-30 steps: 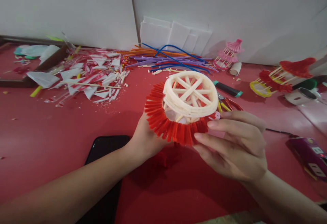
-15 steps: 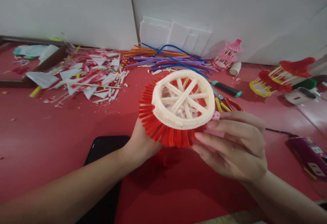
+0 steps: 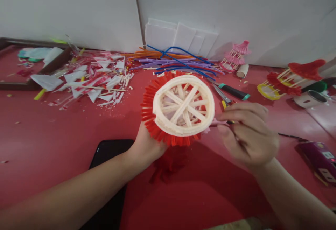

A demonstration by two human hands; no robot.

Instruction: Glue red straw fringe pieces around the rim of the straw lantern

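Observation:
My left hand (image 3: pixel 148 142) is wrapped under a craft piece with a white spoked ring (image 3: pixel 181 130) on top and a fringe of red fuzzy strips (image 3: pixel 148 109) around it. Its fingers are mostly hidden beneath the piece. Pale sticks show inside, through the gaps between the spokes. At the right side of the ring, my right hand (image 3: pixel 250 135) pinches a small pink strip (image 3: pixel 215 122) between thumb and fingers. Whether the strip is joined to the craft piece cannot be made out.
A black phone (image 3: pixel 105 184) lies under my left forearm. Behind are pipe cleaners (image 3: pixel 170 62), paper and stick scraps (image 3: pixel 91 79), scissors (image 3: pixel 222 95) and a black-handled cutter (image 3: pixel 233 91). Pink (image 3: pixel 235 58) and red towers (image 3: pixel 286 79) and a purple device (image 3: pixel 317 160) stand right.
My right hand has drawn back a little from the ring's edge, and more of the pink strip shows between them. The craft piece has shifted slightly left.

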